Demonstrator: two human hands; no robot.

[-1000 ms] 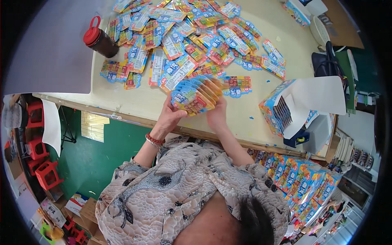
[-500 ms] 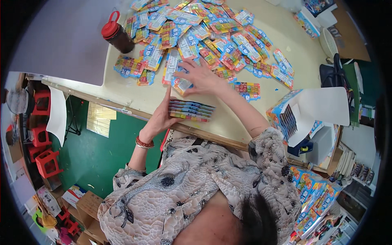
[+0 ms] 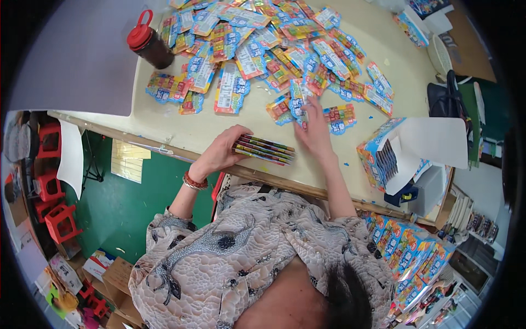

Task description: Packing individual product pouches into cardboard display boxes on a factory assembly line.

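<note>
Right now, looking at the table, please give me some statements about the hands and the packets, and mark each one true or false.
1. The left hand holds a stack of packets at the table edge. True.
2. The right hand rests in the person's lap. False: it reaches onto the loose packets on the table.
3. A dark bottle with a red cap stands left of the loose packets. True.
4. The open box lies left of the left hand. False: it lies to the right of both hands.

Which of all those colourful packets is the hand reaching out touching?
The right hand rests on the blue-and-white packet at the near edge of the pile, lying beside the orange packet. The other loose packets lie untouched.
</note>
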